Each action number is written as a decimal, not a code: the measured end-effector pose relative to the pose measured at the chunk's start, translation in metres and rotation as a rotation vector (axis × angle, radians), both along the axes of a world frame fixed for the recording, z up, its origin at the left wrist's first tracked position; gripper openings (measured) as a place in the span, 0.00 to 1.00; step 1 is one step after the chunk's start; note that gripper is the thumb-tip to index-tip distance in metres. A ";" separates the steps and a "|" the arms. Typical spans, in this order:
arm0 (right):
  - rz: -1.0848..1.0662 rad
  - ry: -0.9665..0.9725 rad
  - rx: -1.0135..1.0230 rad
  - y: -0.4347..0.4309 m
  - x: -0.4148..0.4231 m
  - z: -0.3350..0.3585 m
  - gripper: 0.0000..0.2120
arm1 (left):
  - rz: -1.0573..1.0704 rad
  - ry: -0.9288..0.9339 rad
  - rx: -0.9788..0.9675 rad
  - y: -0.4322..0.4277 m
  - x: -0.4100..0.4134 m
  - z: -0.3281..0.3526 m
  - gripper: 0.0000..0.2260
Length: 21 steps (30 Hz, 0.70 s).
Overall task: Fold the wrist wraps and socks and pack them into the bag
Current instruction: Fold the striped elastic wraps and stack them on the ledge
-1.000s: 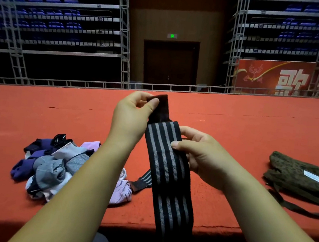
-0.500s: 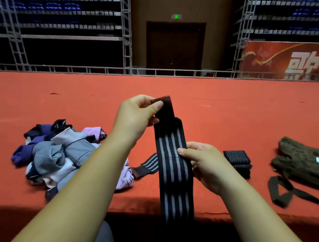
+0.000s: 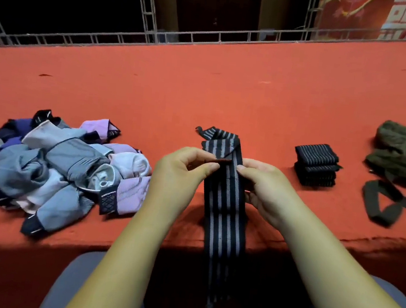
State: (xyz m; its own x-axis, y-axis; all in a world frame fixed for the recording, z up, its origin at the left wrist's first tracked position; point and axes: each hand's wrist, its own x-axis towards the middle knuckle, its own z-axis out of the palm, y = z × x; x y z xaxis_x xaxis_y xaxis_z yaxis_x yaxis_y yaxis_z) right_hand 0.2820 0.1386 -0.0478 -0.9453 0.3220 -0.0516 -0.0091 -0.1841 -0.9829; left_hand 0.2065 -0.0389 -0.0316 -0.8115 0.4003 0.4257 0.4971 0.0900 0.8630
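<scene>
Wrist wrap, black with grey stripes, lies over the edge of the red platform, long tail hanging down toward the lap. Left hand and right hand each pinch its upper part, and the fold looks barely begun. The danger: that dangling weight could drag the strip askew or tug it from the pinch, giving a crooked fold. Folded wraps wait beside the olive bag; socks are heaped on the left.
</scene>
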 end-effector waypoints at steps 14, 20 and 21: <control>0.048 -0.007 -0.028 0.009 -0.009 -0.026 0.15 | 0.030 0.198 -0.019 0.015 -0.021 -0.050 0.08; 0.021 0.007 -0.058 0.006 -0.005 -0.028 0.14 | 0.001 0.206 -0.044 0.011 -0.022 -0.058 0.07; 0.009 0.011 -0.069 0.005 -0.005 -0.029 0.14 | -0.003 0.212 -0.044 0.010 -0.021 -0.059 0.07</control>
